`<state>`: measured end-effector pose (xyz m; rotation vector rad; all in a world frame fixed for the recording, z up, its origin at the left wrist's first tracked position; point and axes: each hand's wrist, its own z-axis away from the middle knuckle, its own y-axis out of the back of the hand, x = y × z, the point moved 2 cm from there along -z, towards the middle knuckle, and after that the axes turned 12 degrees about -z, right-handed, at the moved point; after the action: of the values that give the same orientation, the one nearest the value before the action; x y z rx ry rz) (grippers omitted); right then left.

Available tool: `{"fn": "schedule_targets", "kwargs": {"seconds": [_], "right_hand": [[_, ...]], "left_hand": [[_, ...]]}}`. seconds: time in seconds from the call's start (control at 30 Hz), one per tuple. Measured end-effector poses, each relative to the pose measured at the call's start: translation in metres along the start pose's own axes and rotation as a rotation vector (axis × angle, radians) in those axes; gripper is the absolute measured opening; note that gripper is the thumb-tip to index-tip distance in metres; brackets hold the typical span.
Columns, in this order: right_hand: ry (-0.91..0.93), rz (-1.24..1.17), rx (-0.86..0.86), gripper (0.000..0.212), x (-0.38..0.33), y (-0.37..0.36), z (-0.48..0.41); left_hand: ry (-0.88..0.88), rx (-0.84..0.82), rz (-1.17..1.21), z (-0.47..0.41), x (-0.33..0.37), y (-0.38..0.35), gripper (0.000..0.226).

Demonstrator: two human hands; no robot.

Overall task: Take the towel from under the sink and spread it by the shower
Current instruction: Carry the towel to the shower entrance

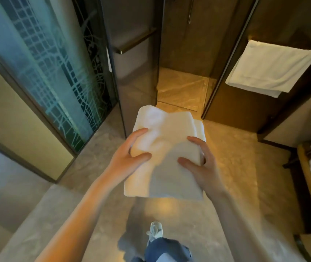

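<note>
Nearest, a shoe [155, 230] stood on the glossy floor [236, 167]. Above it the L hand [130, 157] and R hand [200, 159] each pinched a side of the towel [166, 154], thumb and forefinger on top, other fingers hidden under. It was held mid-air w/ the shower [183, 84] doorway just beyond. Risk, as I judged it: shaken open on such edge pinches, a corner could slip and the towel land bunched; it looked white, thick, folded in layers, top rumpled.

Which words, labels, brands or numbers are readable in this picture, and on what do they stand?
None can be read.
The folded towel and the hanging towel are plain white.
The glass panel bears only a pattern of lines.
The shoe is too blurred to tell.
</note>
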<state>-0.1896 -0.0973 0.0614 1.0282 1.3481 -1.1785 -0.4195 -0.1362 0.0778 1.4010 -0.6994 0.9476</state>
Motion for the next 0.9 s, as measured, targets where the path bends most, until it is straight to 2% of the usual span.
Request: {"fn": "schedule_targets", "kwargs": {"seconds": [0.17, 0.5, 0.9], "right_hand": [[0.011, 0.050, -0.025, 0.059, -0.008, 0.002, -0.071], [0.023, 0.058, -0.011, 0.057, -0.006, -0.005, -0.188], [0.003, 0.116, 0.186, 0.058, -0.002, -0.028, -0.345]], "left_hand": [[-0.003, 0.029, 0.017, -0.064, 0.014, 0.009, 0.069], [0.013, -0.030, 0.053, -0.188, 0.015, 0.020, 0.066], [-0.094, -0.183, 0.050, -0.386, 0.016, 0.051, 0.066]]}}
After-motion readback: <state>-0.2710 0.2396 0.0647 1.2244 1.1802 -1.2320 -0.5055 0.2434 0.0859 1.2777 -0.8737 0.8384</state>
